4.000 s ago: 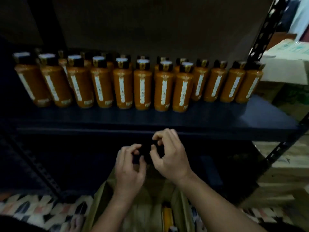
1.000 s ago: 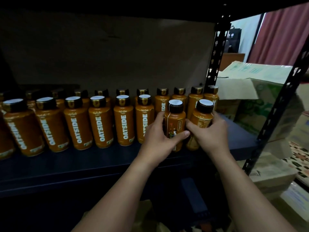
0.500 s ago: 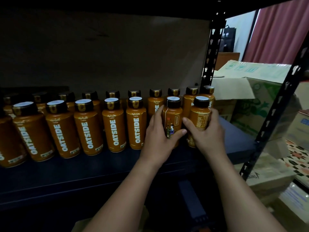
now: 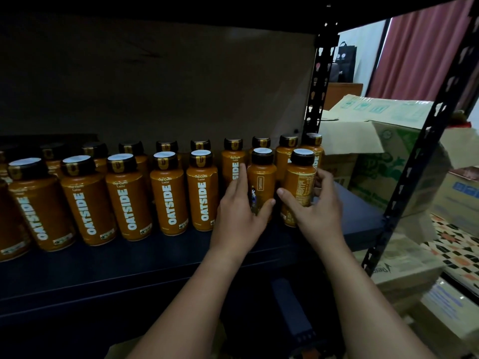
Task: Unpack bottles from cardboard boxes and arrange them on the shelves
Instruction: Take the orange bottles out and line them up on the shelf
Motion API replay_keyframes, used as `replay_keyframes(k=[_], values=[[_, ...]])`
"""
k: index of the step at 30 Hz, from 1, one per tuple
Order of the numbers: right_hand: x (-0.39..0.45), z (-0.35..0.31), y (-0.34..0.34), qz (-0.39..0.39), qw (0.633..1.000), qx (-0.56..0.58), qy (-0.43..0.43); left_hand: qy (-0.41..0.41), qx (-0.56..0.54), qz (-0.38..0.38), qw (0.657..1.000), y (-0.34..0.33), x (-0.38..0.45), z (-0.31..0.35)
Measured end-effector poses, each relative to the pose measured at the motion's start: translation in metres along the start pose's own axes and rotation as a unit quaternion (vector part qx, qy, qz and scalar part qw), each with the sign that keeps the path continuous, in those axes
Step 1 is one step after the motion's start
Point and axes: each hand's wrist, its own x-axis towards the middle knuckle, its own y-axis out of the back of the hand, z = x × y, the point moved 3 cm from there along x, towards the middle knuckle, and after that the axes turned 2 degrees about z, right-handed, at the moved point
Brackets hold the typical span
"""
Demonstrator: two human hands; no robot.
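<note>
Gripping two upright bottles (image 4: pixel 261 182), caps up, both hands (image 4: pixel 239 221) curl round them.

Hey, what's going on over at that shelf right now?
A person is stocking a dark metal shelf with orange Oatside bottles. The left hand grips one bottle and the right hand grips another bottle beside it, both standing upright at the right end of the front row. Two rows of the same bottles already line the shelf. Cardboard boxes are stacked to the right of the rack.
</note>
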Motion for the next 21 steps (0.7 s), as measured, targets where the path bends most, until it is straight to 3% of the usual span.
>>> replay_keyframes(k=[5,13,21], values=[[0.000,0.001,0.001,-0.005,1.000,0.023,0.000,0.006,-0.043,-0.037,0.998,0.002,-0.001,0.003],[0.001,0.003,0.002,-0.008,1.000,-0.004,0.008,-0.037,0.082,0.006,0.996,-0.001,-0.003,0.010],[0.001,0.004,0.006,-0.057,0.997,0.060,0.002,0.010,-0.033,-0.027,0.999,0.004,-0.004,0.006]])
